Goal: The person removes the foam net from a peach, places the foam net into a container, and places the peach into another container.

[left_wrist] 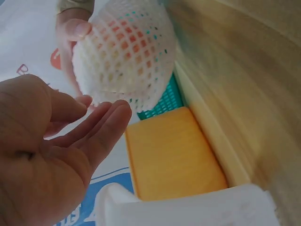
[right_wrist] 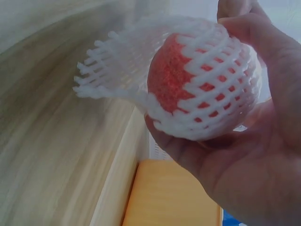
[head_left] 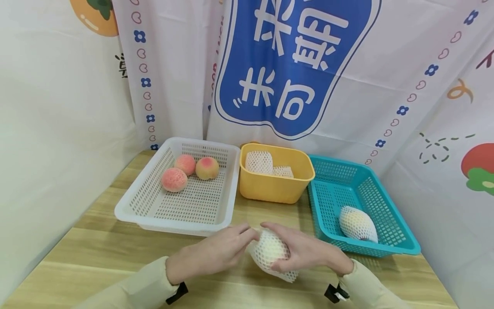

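Observation:
My right hand [head_left: 308,248] grips a peach [right_wrist: 168,77] in a white foam net [head_left: 269,252] above the front of the table. Red skin shows bare at one end, where the net's loose end flares out past the fruit in the right wrist view. Beside it on the left is my left hand [head_left: 214,252], fingers loosely extended and holding nothing. Its fingertips [left_wrist: 123,109] come close to the net; whether they touch it I cannot tell.
A white basket [head_left: 129,210] with three bare peaches [head_left: 175,180] stands at the left. Behind my hands, a yellow bin [head_left: 270,189] contains foam nets [head_left: 259,162]. At the right, a teal basket [head_left: 397,214] holds one netted fruit [head_left: 357,223]. Printed cloth hangs behind.

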`<move>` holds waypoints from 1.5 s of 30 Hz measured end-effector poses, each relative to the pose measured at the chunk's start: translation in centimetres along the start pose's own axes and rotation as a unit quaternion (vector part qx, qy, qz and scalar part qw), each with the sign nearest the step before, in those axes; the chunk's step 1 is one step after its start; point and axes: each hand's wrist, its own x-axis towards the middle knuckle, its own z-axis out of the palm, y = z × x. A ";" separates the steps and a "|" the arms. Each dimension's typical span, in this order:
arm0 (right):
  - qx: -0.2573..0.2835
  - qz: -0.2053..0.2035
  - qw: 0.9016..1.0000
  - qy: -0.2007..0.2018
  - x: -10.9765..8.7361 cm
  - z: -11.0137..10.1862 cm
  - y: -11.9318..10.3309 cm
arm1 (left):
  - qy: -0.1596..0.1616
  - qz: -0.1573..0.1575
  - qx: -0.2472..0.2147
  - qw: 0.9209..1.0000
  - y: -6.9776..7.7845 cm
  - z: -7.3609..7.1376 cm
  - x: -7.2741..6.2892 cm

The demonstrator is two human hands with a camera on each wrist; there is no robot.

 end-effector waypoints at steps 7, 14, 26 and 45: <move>0.007 -0.031 0.999 -0.007 0.0 0.4 -0.2 | 0.016 0.000 -0.029 0.999 -0.6 1.3 -0.2; 0.012 -0.021 1.000 -0.015 0.0 0.5 0.0 | -0.044 -0.029 -0.072 0.996 -0.6 1.5 -0.1; 0.027 -0.023 0.999 -0.038 0.3 0.8 0.5 | -0.126 -0.086 -0.145 0.978 -0.5 1.9 -0.5; 0.027 -0.007 0.999 -0.022 0.4 0.8 0.6 | -0.083 -0.104 -0.117 0.984 -0.1 2.9 -0.8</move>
